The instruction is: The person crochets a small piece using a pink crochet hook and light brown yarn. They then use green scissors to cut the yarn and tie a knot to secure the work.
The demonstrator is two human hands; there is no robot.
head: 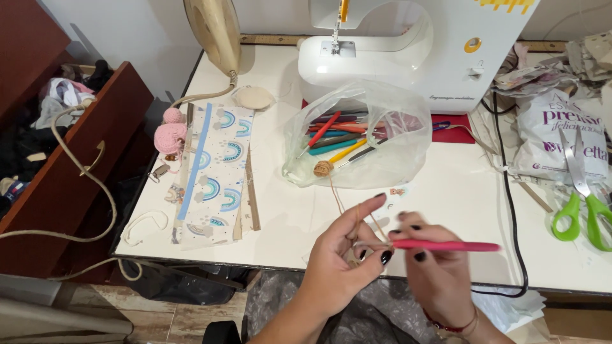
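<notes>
My right hand (437,271) grips a pink crochet hook (446,246) that points left toward my left hand (344,255). My left hand pinches a thin tan yarn strand (336,197) between thumb and fingers, index finger raised. The strand runs up to a small tan yarn ball (323,168) lying against a clear plastic bag (357,130) full of coloured hooks and pens. Both hands hover over the near edge of the white table (287,210).
A white sewing machine (408,44) stands at the back. Patterned fabric strips (217,172), a pink crocheted piece (170,135) and an iron (213,28) lie at left, green-handled scissors (583,191) and a printed bag (564,137) at right. A black cable (510,204) crosses the table. An open brown drawer (76,165) is at far left.
</notes>
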